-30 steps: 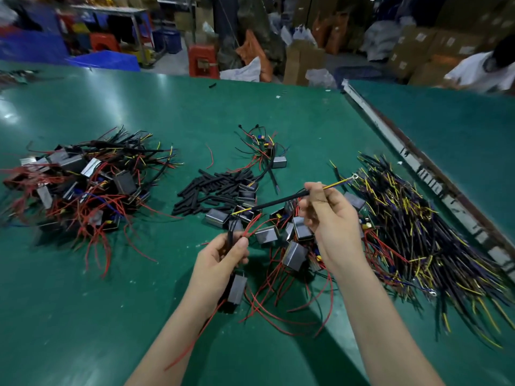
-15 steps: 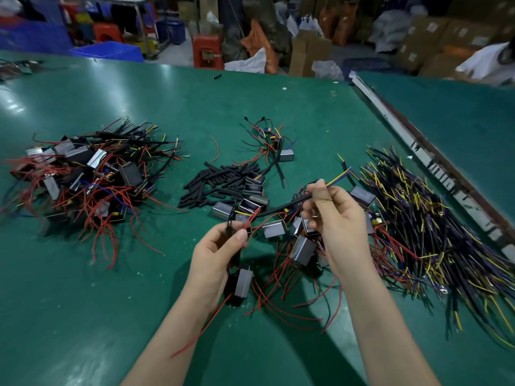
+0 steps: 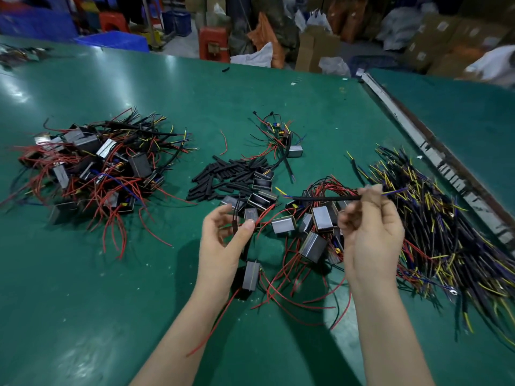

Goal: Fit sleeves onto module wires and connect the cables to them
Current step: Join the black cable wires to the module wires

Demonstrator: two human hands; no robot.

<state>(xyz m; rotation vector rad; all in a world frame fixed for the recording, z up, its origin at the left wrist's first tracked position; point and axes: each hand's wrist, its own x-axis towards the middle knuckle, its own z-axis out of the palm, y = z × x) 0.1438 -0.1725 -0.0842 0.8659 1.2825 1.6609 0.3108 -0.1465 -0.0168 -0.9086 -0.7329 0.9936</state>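
My left hand (image 3: 223, 243) pinches the sleeved wires of a grey module (image 3: 250, 275), which hangs below my fingers with a long red wire trailing down. My right hand (image 3: 370, 235) grips a black cable (image 3: 323, 198) with yellow and blue ends. The cable lies level and points left, its tip apart from my left hand. A heap of loose modules (image 3: 317, 221) with red wires lies between and behind my hands. Black sleeves (image 3: 223, 176) lie in a pile behind them.
A big heap of modules with cables (image 3: 94, 168) lies at the left of the green table (image 3: 83, 302). A bundle of black, yellow and blue cables (image 3: 434, 229) spreads at the right. A metal strip (image 3: 429, 151) runs along the table's right edge.
My right hand has swung the cable from a slant to level and drawn it to the right. My left hand has lifted a little with its module.
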